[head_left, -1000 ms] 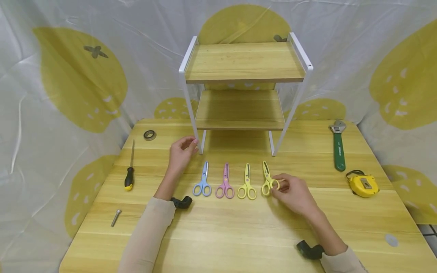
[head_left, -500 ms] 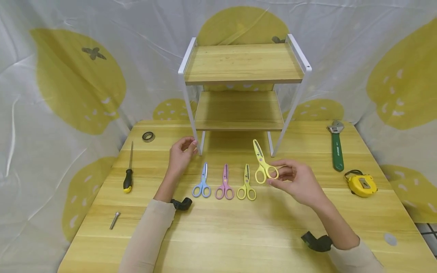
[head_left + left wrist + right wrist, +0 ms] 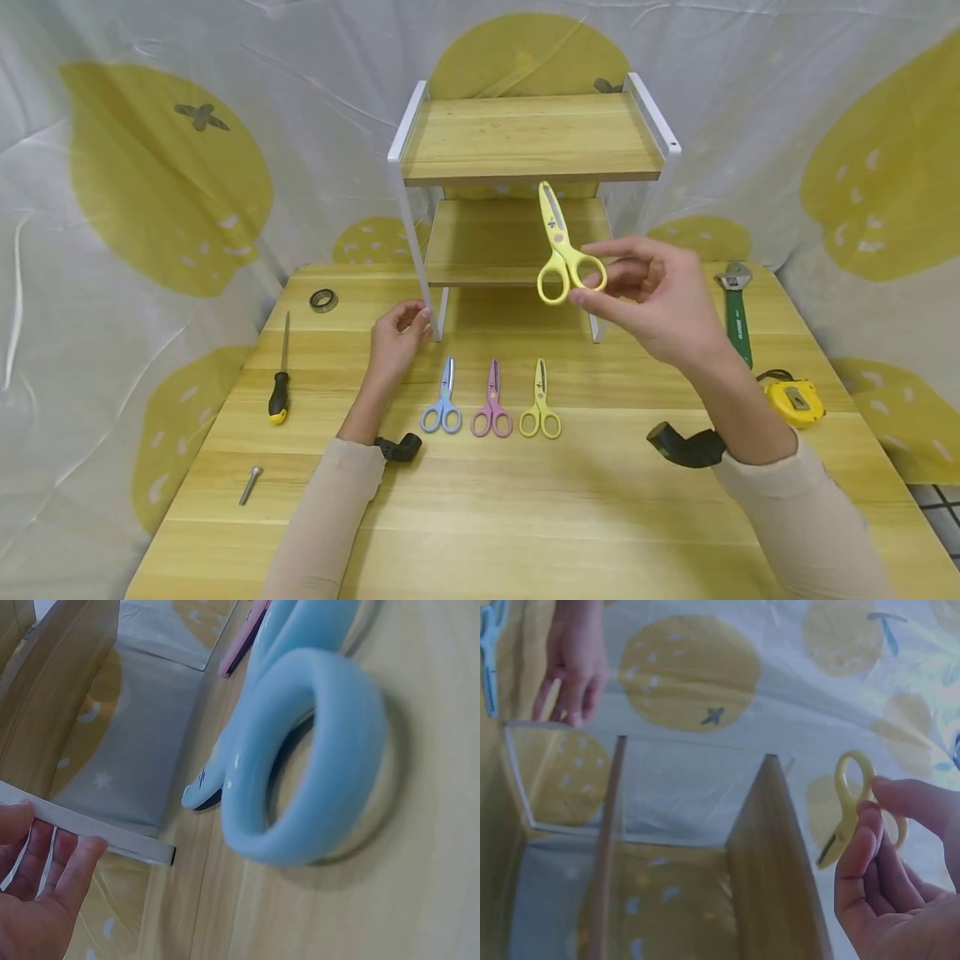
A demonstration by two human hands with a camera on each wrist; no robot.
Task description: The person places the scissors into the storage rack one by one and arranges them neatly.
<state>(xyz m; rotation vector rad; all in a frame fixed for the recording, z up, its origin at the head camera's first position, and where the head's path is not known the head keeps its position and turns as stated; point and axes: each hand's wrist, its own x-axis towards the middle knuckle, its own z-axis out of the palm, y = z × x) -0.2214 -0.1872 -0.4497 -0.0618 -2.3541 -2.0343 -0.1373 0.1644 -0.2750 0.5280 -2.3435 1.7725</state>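
Note:
My right hand (image 3: pixel 656 300) holds yellow scissors (image 3: pixel 558 237) by one handle loop, pinched between thumb and fingers. Their blades point up, in front of the two-tier wooden shelf (image 3: pixel 536 137) and just below its top board's front edge. In the right wrist view, the same yellow scissors (image 3: pixel 847 817) are apart from the shelf boards. At the shelf's front left leg (image 3: pixel 127 838), my left hand (image 3: pixel 397 337) grips the white metal near its foot. Blue scissors (image 3: pixel 442 396), pink scissors (image 3: pixel 492 398) and a second yellow pair of scissors (image 3: pixel 540 398) lie in a row on the table.
On the table's left are a tape roll (image 3: pixel 323 300), a screwdriver (image 3: pixel 280 387) and a bolt (image 3: pixel 251 486). An adjustable wrench (image 3: pixel 737 317) and a yellow tape measure (image 3: pixel 798 402) lie on the right, partly behind the right arm. A lemon-patterned curtain (image 3: pixel 315 125) surrounds the table.
The right hand has lifted the rightmost yellow scissors off the table, up and slightly left toward the shelf. The left hand has stayed at the shelf leg.

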